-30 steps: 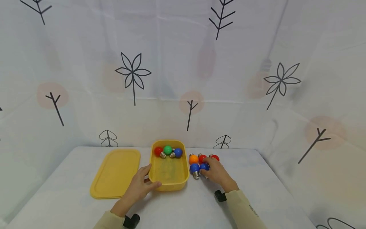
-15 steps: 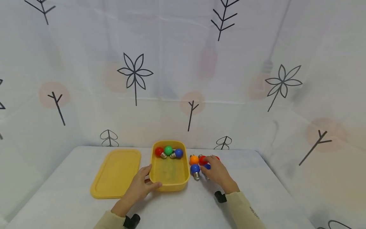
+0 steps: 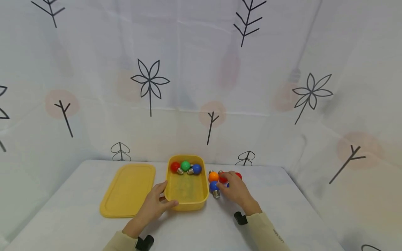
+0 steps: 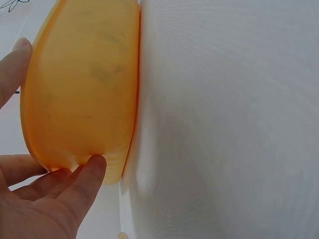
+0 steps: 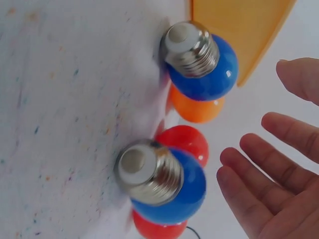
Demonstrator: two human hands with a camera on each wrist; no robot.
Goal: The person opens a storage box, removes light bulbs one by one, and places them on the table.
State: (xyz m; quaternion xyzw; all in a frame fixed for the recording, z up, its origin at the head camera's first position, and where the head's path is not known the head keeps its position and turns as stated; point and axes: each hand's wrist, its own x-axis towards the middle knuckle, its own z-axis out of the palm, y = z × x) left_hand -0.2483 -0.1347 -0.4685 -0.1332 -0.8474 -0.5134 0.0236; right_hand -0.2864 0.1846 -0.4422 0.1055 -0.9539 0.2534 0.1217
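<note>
My left hand (image 3: 153, 204) holds the near left corner of a yellow plastic box (image 3: 190, 207), with fingers and thumb on its outer walls in the left wrist view. Inside lie a red bulb (image 3: 175, 167), a green bulb (image 3: 185, 165) and a blue bulb (image 3: 196, 169). To the box's right, my right hand (image 3: 237, 191) hovers over loose bulbs, its fingers spread and apart from them in the right wrist view. These are an orange bulb (image 3: 213, 176), a blue bulb (image 5: 207, 74), another blue bulb (image 5: 187, 191), a red bulb (image 5: 184, 142) and another red bulb (image 5: 159, 226).
A flat yellow lid (image 3: 127, 191) lies left of the box on the white tabletop (image 3: 194, 232). Behind the table hangs a pale cloth (image 3: 185, 87) printed with plants.
The right hand has shifted slightly left over the loose bulbs, covering more of the second blue one. My left hand stays at the box. The head view has tilted a little.
</note>
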